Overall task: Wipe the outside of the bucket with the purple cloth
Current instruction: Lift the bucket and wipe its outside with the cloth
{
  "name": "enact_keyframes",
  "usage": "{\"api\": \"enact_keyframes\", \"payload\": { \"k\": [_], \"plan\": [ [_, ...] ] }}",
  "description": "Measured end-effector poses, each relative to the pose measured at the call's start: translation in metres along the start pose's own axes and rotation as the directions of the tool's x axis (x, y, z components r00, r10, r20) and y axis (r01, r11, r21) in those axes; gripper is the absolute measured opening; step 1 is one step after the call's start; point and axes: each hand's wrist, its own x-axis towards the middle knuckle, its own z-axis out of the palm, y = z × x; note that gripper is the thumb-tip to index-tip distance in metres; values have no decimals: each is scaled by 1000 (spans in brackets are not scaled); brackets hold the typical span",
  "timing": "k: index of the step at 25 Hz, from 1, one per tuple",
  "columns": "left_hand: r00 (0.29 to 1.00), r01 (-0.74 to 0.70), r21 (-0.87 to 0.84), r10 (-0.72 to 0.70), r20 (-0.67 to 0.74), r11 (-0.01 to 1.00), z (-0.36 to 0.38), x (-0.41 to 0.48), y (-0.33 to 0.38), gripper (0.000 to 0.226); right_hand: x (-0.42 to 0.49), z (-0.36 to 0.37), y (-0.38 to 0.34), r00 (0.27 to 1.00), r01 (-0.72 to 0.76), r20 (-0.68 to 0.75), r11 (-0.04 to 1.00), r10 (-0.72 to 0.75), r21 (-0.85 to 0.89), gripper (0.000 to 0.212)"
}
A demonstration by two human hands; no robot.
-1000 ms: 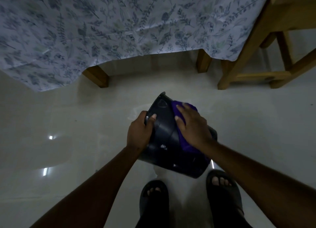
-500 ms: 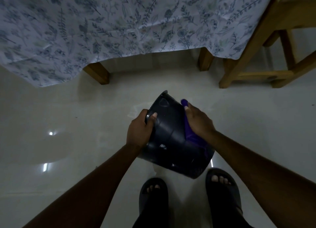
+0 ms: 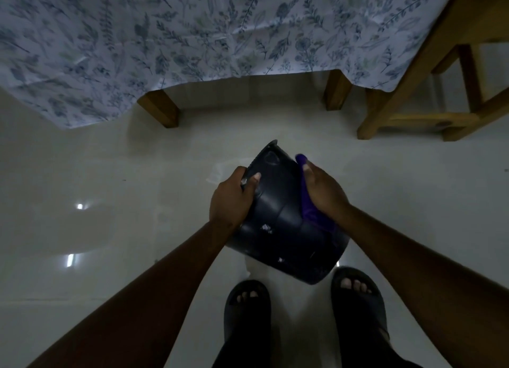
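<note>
I see the bucket [image 3: 286, 221] tipped on its side above the floor [image 3: 110, 202], just ahead of my sandals [image 3: 355, 307]. My left hand [image 3: 230, 202] grips its rim, thumb over the outside, other fingers hidden. My right hand [image 3: 325, 194] presses the cloth [image 3: 309, 207] flat against the bucket's right wall, fingers together. Table legs [image 3: 162, 111] stand well beyond.

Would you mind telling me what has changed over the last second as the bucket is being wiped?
The right hand slid the purple cloth from the upper face of the bucket round to its right side, so less cloth shows. The left hand kept its grip on the bucket's left edge, and the bucket stayed tilted above the feet.
</note>
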Motion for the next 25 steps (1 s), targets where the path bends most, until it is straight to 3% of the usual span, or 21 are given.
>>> {"api": "enact_keyframes", "payload": {
  "k": [1,2,4,5,9,11,13,16,19,21,23,25],
  "plan": [
    [1000,7,3,-7,5,1000,-1,-1,1,30,-14,0,5,999,-32,-26,999,31,-41,57],
    [1000,13,10,-13,10,1000,-1,-1,0,30,-38,6,6,995,12,-100,991,-26,-132,56],
    [1000,22,22,-23,18,999,3,5,5,32,-84,28,1,957,211,-116,912,-266,-352,59],
    [999,27,20,-27,28,999,4,11,10,33,-93,36,0,945,251,-94,882,-312,-399,60],
    [973,90,-196,-44,227,976,-10,22,27,31,-43,12,-9,946,256,-106,907,-306,-334,58],
    [953,55,-174,0,302,983,-18,8,14,29,-15,-9,-8,969,206,-99,959,-228,-196,54],
    [974,12,-77,6,228,997,-17,-9,1,30,-17,-11,-3,973,183,-113,971,-201,-153,53],
    [989,44,-70,-34,142,997,-7,5,8,37,-77,20,10,903,349,-80,830,-422,-435,55],
    [992,16,-79,-6,126,997,-2,18,17,37,-81,36,7,862,430,-22,753,-507,-498,56],
    [995,4,-65,3,104,998,0,16,14,36,-39,18,-18,908,346,-86,849,-411,-399,54],
    [995,19,-54,-13,100,998,0,13,11,36,-20,1,-21,964,181,-151,956,-219,-230,53],
    [994,44,-62,-37,106,997,0,12,11,37,-46,10,-4,953,138,-224,948,-206,-286,53]
  ]
}}
